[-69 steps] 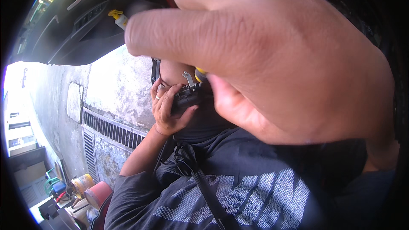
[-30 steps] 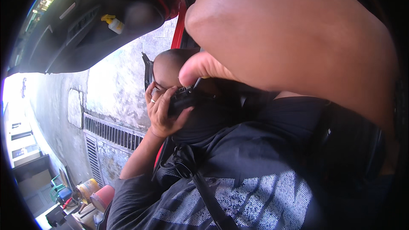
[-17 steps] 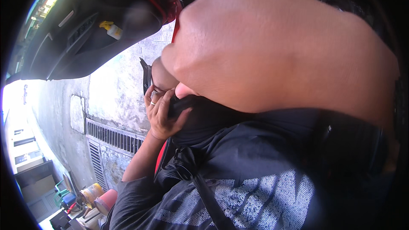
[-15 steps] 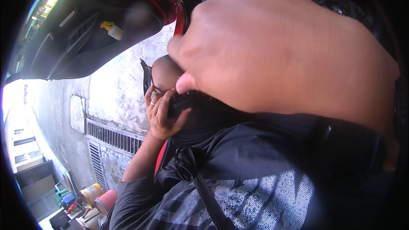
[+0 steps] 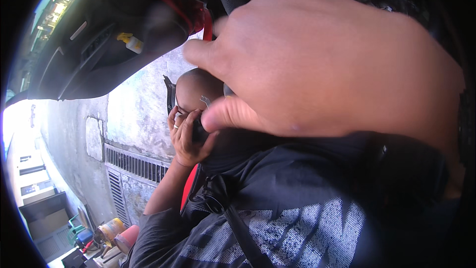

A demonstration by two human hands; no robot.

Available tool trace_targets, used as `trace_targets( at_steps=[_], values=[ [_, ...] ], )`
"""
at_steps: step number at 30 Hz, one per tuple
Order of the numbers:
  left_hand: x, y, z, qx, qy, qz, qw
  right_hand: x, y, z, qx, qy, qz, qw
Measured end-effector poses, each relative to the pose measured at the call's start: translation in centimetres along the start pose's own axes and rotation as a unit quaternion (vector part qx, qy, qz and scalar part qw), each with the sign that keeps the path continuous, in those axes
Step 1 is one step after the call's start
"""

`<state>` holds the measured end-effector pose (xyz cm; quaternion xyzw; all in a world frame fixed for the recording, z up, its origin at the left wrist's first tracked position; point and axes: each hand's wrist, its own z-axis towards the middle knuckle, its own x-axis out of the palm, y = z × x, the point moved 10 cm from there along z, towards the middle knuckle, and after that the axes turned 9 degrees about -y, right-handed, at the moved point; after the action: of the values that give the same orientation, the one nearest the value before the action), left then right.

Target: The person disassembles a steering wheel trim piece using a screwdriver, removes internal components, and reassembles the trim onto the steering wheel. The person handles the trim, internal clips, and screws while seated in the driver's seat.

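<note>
Right hand (image 5: pixel 317 64) lower, beside forked metal piece (image 5: pixel 205 100)

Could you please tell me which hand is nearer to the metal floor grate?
Left: in the picture, the left hand is just right of the metal floor grate and above it. The right hand is farther right and higher, near the camera.

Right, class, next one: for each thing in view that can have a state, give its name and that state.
Door: open.
Spray bottle: nozzle on, resting at the door.
Left hand: curled around the black part.
Black part: held, mostly hidden.
Metal clip: tip showing, lower end hidden.
Right hand: thumb and index fingertips apart; grip hidden.
Drain grate: set in the ground.
Pink bucket: contents not visible.
</note>
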<state>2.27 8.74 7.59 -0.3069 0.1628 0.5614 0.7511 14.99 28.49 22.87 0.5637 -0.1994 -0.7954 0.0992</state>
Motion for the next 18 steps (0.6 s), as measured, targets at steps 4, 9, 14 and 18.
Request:
trace_targets(
  at_steps=[4,9,14,18],
  values=[
    [1.4,0.5,-0.4,-0.001,-0.001,-0.02,1.0,1.3,0.3,0.6,0.025,0.047,-0.022,0.998],
    [2.1,1.8,-2.4,-0.034,0.028,-0.017,0.999,1.1,-0.3,0.4,0.029,0.057,-0.017,0.998],
    [0.3,1.5,-2.5,-0.04,0.022,-0.007,0.999,1.8,-0.5,0.3,0.023,0.063,0.0,0.998],
    [1.7,1.6,-1.9,-0.03,0.007,-0.029,0.999,0.9,-0.4,0.3,0.04,0.069,-0.019,0.997]
  ],
)
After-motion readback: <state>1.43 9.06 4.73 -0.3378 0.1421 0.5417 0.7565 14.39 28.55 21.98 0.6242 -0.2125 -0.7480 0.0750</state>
